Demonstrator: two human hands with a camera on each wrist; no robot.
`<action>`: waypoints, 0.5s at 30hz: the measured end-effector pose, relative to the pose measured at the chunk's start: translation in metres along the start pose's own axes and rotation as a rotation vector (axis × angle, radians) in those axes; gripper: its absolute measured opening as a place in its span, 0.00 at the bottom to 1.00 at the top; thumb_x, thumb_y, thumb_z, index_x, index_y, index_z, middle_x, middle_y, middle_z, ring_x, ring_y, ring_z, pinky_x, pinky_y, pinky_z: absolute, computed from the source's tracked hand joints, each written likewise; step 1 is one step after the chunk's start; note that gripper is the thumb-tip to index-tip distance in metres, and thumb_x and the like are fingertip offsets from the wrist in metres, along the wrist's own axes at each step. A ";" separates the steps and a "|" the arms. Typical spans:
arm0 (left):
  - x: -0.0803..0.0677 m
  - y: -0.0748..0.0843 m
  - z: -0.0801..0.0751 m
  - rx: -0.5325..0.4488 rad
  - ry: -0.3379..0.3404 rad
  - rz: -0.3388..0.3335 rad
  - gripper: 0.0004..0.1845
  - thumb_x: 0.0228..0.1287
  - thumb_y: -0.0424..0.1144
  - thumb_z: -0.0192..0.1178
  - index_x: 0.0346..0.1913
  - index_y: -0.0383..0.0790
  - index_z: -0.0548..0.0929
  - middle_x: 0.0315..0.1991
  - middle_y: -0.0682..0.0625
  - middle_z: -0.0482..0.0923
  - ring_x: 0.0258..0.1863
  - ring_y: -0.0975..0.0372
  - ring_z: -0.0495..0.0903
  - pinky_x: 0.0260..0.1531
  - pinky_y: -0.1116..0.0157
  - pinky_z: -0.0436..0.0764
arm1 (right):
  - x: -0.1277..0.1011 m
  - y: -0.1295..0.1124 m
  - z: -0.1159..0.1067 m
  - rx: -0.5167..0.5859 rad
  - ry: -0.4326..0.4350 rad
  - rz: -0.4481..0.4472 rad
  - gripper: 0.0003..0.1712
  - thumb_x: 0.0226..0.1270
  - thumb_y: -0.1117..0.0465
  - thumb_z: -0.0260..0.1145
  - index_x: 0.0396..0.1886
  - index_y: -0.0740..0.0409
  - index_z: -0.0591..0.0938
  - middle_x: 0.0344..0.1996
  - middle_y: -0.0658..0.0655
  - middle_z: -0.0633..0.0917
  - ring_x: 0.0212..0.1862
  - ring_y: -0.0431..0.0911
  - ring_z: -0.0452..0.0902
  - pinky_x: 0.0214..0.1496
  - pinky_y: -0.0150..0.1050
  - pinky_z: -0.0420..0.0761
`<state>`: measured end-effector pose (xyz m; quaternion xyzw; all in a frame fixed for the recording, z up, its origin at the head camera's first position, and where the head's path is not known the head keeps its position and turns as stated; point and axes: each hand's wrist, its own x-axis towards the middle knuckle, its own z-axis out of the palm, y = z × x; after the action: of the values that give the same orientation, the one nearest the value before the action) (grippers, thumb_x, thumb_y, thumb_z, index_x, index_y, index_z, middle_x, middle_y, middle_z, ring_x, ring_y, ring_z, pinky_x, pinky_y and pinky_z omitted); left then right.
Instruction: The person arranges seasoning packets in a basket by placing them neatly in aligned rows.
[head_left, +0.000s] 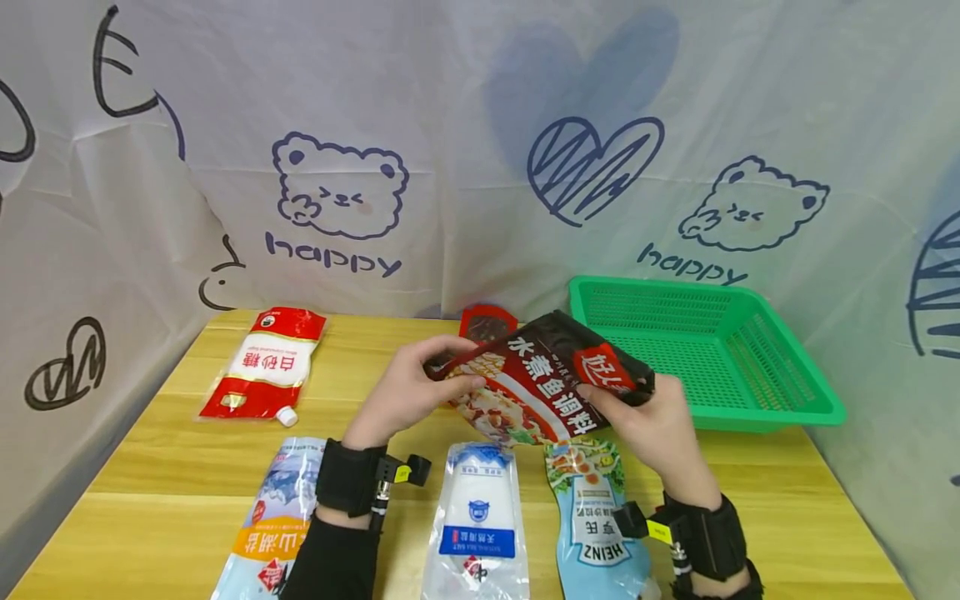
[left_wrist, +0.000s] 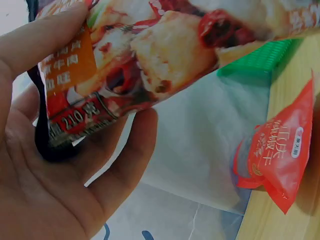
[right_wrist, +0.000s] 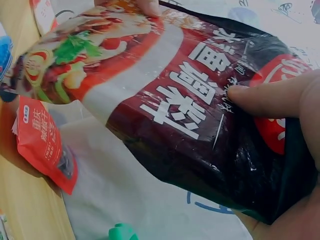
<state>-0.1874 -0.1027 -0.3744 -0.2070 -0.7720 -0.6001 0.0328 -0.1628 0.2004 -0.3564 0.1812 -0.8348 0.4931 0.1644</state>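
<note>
Both hands hold a dark red and black fish seasoning packet tilted above the middle of the table. My left hand pinches its left end, thumb on the printed front and fingers behind. On the other end, my right hand grips the black part, its thumb pressed on the front. The left wrist view shows the packet's food picture close up. Behind the packet stands a red pouch of dried chilli, partly covered in the head view.
A green basket stands at the back right. At the back left lies a red and white sugar bag. Along the front lie a blue and orange salt pouch, a white sea salt bag and a Heinz pouch.
</note>
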 end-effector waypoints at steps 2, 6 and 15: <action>0.000 -0.001 0.002 0.003 -0.036 -0.018 0.16 0.65 0.37 0.73 0.55 0.42 0.87 0.46 0.47 0.87 0.36 0.57 0.84 0.33 0.64 0.84 | 0.000 0.001 0.000 -0.010 -0.017 -0.006 0.22 0.61 0.69 0.78 0.56 0.67 0.87 0.45 0.64 0.91 0.42 0.47 0.89 0.40 0.33 0.87; 0.000 0.000 0.004 -0.008 -0.029 -0.028 0.12 0.66 0.35 0.72 0.51 0.41 0.89 0.45 0.45 0.88 0.37 0.55 0.85 0.33 0.62 0.86 | 0.000 0.000 0.000 0.009 -0.037 0.057 0.21 0.63 0.67 0.77 0.56 0.67 0.86 0.45 0.65 0.90 0.42 0.54 0.89 0.40 0.35 0.87; 0.001 0.005 0.010 0.055 0.093 0.052 0.06 0.66 0.31 0.71 0.44 0.37 0.89 0.38 0.45 0.88 0.32 0.57 0.81 0.31 0.66 0.80 | 0.000 -0.003 0.002 0.093 -0.016 0.136 0.21 0.68 0.64 0.74 0.59 0.66 0.84 0.48 0.67 0.89 0.43 0.46 0.89 0.40 0.36 0.88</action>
<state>-0.1846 -0.0918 -0.3727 -0.1978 -0.7803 -0.5864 0.0900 -0.1613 0.1976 -0.3551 0.1353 -0.8228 0.5398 0.1155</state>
